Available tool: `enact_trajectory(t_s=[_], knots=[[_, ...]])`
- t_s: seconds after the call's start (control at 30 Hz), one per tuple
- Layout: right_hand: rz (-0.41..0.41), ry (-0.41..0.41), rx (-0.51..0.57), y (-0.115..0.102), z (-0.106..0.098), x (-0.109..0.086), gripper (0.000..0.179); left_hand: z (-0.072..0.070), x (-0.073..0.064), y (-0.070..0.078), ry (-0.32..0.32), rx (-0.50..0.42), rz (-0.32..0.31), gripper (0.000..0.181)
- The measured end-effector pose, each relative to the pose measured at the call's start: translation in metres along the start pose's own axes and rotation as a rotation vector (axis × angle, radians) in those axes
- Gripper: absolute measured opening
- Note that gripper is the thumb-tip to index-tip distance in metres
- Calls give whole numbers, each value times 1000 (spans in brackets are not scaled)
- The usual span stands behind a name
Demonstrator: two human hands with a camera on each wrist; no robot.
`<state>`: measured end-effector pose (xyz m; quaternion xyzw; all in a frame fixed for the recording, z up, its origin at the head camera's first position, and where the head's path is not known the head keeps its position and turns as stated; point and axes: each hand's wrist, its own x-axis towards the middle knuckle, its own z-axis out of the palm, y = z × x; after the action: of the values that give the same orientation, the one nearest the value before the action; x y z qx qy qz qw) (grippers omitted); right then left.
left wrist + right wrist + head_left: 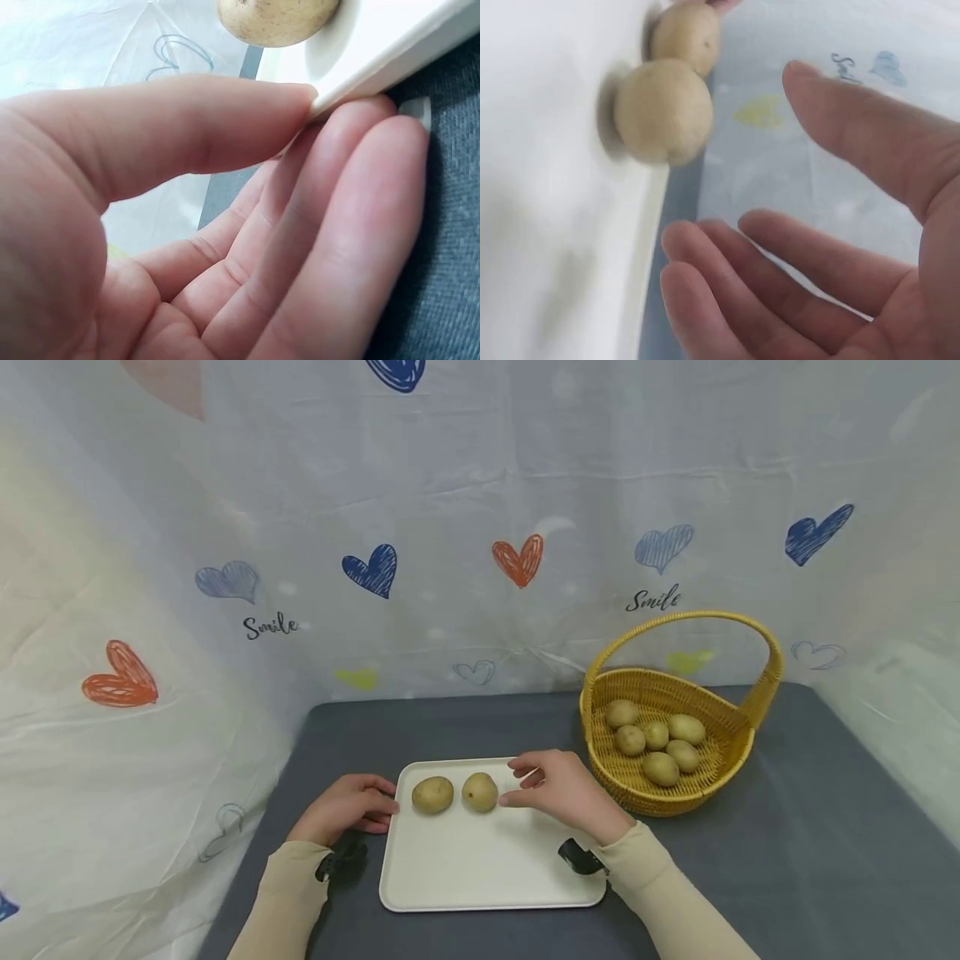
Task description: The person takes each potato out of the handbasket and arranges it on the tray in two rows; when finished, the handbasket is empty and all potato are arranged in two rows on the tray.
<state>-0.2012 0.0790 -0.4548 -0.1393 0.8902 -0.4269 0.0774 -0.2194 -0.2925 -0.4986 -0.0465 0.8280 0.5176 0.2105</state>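
A white rectangular tray [465, 868] lies on the dark table with two potatoes on it. The left potato [432, 795] is near the tray's far left corner; the other potato [480, 792] sits just right of it. My left hand [352, 807] pinches the tray's left edge, the thumb [247, 112] at the rim and the fingertips tucked against its underside. Over the tray's right part, my right hand [561, 793] is held with thumb and fingers apart and nothing between them. Its thumb tip is right beside the second potato, which the right wrist view shows apart from the fingers.
A yellow woven basket [637, 797] with a tall arched handle [697, 617] stands to the right of the tray, holding several potatoes [661, 769]. Behind the dark grey table [810, 860] hangs a pale curtain [450, 485] printed with hearts.
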Motion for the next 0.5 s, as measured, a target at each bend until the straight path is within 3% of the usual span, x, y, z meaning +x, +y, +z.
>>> enact_trajectory(t_s=[0.27,0.5], knots=[[-87,22,-133,10,-73,-27,50,-5,4,-1,-4,19,-3,45],[-45,44,-233,37,-139,-16,52,0,4,0,-10,27,-18,47]])
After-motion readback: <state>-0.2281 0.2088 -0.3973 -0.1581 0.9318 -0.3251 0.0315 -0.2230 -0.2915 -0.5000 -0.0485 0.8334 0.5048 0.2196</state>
